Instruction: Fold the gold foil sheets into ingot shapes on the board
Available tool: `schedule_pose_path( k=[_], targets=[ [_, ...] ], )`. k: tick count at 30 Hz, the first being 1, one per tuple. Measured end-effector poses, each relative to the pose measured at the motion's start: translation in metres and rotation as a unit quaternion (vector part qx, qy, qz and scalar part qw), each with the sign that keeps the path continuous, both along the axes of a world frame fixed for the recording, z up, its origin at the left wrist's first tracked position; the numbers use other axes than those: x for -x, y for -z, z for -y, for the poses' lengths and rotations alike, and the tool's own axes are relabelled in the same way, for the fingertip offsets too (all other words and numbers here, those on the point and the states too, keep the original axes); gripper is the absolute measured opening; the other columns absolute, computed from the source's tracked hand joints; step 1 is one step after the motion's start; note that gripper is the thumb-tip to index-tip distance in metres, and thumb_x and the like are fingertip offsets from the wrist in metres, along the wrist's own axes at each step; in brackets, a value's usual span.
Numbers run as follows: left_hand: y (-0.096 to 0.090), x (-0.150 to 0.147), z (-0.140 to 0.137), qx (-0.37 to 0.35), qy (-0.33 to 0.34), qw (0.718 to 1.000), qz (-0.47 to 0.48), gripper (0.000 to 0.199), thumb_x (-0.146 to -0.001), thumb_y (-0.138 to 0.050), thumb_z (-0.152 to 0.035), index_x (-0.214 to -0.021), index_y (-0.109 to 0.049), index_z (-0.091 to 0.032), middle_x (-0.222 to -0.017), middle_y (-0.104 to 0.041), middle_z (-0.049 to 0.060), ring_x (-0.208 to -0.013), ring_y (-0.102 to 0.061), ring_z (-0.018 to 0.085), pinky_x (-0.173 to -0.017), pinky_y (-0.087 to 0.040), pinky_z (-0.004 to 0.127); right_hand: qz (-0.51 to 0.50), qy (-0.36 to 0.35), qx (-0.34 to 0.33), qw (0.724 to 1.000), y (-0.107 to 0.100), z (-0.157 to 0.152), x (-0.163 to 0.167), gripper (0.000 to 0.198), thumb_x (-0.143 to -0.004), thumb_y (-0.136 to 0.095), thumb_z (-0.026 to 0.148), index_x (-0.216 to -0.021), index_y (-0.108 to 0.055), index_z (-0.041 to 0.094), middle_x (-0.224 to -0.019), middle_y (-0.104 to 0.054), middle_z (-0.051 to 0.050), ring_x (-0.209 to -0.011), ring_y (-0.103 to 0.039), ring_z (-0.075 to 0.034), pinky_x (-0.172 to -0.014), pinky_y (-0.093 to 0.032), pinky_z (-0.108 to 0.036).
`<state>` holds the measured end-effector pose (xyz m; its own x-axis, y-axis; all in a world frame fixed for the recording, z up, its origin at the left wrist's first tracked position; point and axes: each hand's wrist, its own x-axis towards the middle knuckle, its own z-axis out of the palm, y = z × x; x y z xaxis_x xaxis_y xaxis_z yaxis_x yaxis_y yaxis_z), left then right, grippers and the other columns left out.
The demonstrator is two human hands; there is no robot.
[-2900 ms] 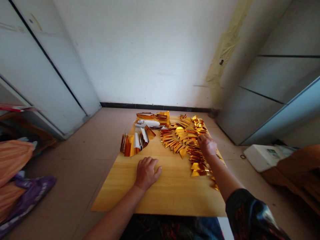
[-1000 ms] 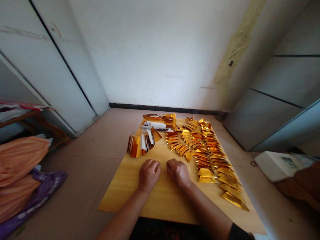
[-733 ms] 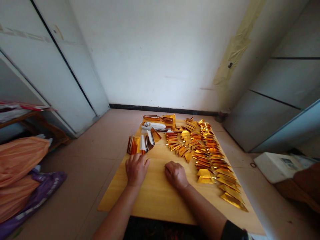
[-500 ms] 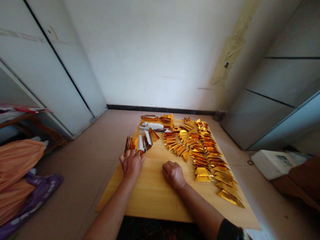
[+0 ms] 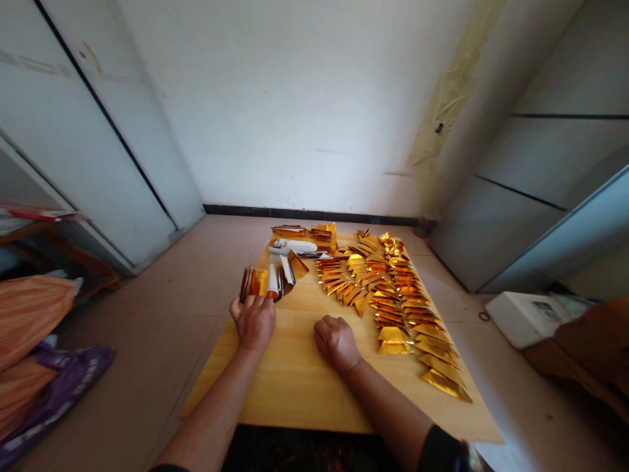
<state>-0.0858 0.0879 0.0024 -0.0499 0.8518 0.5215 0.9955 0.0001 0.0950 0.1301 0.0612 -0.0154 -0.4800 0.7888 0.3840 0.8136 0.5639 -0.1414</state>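
My left hand [image 5: 254,322] is at the left side of the wooden board, its fingers closed on the near edge of a bundle of folded gold foil papers [image 5: 259,280]. White backing shows on some of these sheets, which stand fanned on edge. On the bare wood to the right rests my right hand [image 5: 337,342], curled with the fingers tucked under. Whether anything is inside it is hidden. Beyond and beside it, folded gold foil pieces [image 5: 392,335] lie overlapped in rows and a curved cluster.
More foil bundles [image 5: 289,231] and a white roll-like item [image 5: 296,246] lie at the far end of the board [image 5: 295,400]. A wall stands behind. Orange and purple bags [image 5: 83,367] are on the left, a white box [image 5: 523,319] on the right.
The view has shifted slightly, so everything appears a little further left. Both hands keep nearly the same pose and place on the board.
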Motion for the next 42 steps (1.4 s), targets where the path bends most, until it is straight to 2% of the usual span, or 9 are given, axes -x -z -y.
schedule_pose_path(
  k=[11, 20, 25, 27, 29, 33, 36, 39, 42],
  targets=[
    [-0.007, 0.005, 0.009, -0.071, 0.024, 0.997, -0.002, 0.025, -0.088, -0.046, -0.036, -0.072, -0.060, -0.023, -0.072, -0.062, 0.002, -0.085, -0.051, 0.022, -0.102, -0.010, 0.048, 0.008, 0.007, 0.007, 1.000, 0.000, 0.000, 0.002, 0.012, -0.085, -0.052, 0.017, -0.074, -0.057, 0.018, -0.073, -0.059, 0.000, -0.063, -0.048, -0.012, -0.062, -0.028, -0.026],
    [-0.064, 0.009, 0.040, -0.127, 0.004, 0.991, 0.044, 0.015, -0.086, -0.049, -0.027, -0.079, -0.061, -0.021, -0.085, -0.069, 0.004, -0.085, -0.057, 0.021, -0.106, -0.015, 0.049, 0.010, 0.008, 0.021, 1.000, -0.006, 0.001, 0.002, 0.014, -0.085, -0.050, 0.015, -0.074, -0.059, 0.018, -0.073, -0.058, -0.001, -0.063, -0.049, -0.012, -0.062, -0.030, -0.025],
    [-0.086, 0.002, 0.049, -0.145, 0.015, 0.968, 0.206, 0.020, -0.084, -0.049, -0.034, -0.079, -0.061, -0.019, -0.076, -0.066, 0.004, -0.077, -0.058, 0.019, -0.099, -0.032, 0.042, -0.026, 0.005, 0.045, 0.999, -0.002, -0.001, 0.001, 0.015, -0.084, -0.049, 0.015, -0.074, -0.060, 0.017, -0.074, -0.059, -0.002, -0.065, -0.050, -0.012, -0.065, -0.033, -0.024],
    [-0.085, -0.005, 0.049, -0.117, 0.017, 0.925, 0.362, 0.026, -0.083, -0.049, -0.041, -0.084, -0.061, -0.018, -0.075, -0.064, 0.003, -0.074, -0.057, 0.017, -0.082, -0.043, 0.032, -0.088, -0.007, 0.080, 0.993, -0.005, -0.001, 0.000, 0.015, -0.085, -0.049, 0.017, -0.075, -0.061, 0.017, -0.075, -0.060, -0.003, -0.068, -0.053, -0.013, -0.067, -0.036, -0.024],
    [-0.079, -0.014, 0.047, -0.068, 0.044, 0.835, 0.544, 0.033, -0.081, -0.051, -0.048, -0.091, -0.060, -0.017, -0.077, -0.063, 0.001, -0.071, -0.058, 0.016, -0.067, -0.045, 0.025, -0.201, -0.026, 0.142, 0.969, -0.012, -0.001, -0.001, 0.018, -0.087, -0.047, 0.023, -0.080, -0.062, 0.017, -0.079, -0.062, -0.004, -0.075, -0.056, -0.014, -0.071, -0.039, -0.024],
    [-0.055, -0.036, 0.043, 0.024, 0.093, 0.631, 0.770, 0.050, -0.068, -0.066, -0.049, -0.105, -0.056, -0.017, -0.080, -0.064, 0.000, -0.066, -0.060, 0.013, -0.061, -0.047, 0.023, -0.485, -0.016, 0.298, 0.822, -0.029, 0.002, 0.001, 0.039, -0.094, -0.031, 0.041, -0.101, -0.060, 0.016, -0.085, -0.064, -0.005, -0.079, -0.059, -0.016, -0.069, -0.045, -0.026],
    [-0.036, -0.052, 0.044, 0.087, 0.114, 0.557, 0.818, 0.070, -0.066, -0.070, -0.044, -0.127, -0.046, -0.019, -0.091, -0.066, 0.004, -0.074, -0.064, 0.016, -0.067, -0.050, 0.026, -0.574, 0.012, 0.352, 0.739, -0.036, 0.003, 0.003, 0.048, -0.087, -0.043, 0.045, -0.127, -0.045, 0.018, -0.077, -0.060, 0.000, -0.067, -0.057, -0.014, -0.059, -0.044, -0.023],
    [-0.021, -0.062, 0.047, 0.141, 0.144, 0.536, 0.820, 0.085, -0.066, -0.069, -0.034, -0.141, -0.031, -0.023, -0.095, -0.067, 0.004, -0.078, -0.065, 0.016, -0.070, -0.051, 0.027, -0.554, 0.053, 0.358, 0.750, -0.033, 0.000, 0.000, 0.063, -0.075, -0.057, 0.031, -0.134, -0.037, 0.020, -0.070, -0.056, 0.004, -0.057, -0.051, -0.011, -0.051, -0.040, -0.020],
    [-0.012, -0.065, 0.046, 0.192, 0.169, 0.532, 0.807, 0.095, -0.065, -0.066, -0.026, -0.146, -0.016, -0.028, -0.095, -0.068, 0.003, -0.074, -0.065, 0.016, -0.068, -0.051, 0.027, -0.458, 0.105, 0.346, 0.812, -0.025, -0.002, -0.009, 0.048, -0.068, -0.053, 0.018, -0.116, -0.054, 0.018, -0.081, -0.062, 0.000, -0.066, -0.055, -0.013, -0.057, -0.043, -0.022]
  ],
)
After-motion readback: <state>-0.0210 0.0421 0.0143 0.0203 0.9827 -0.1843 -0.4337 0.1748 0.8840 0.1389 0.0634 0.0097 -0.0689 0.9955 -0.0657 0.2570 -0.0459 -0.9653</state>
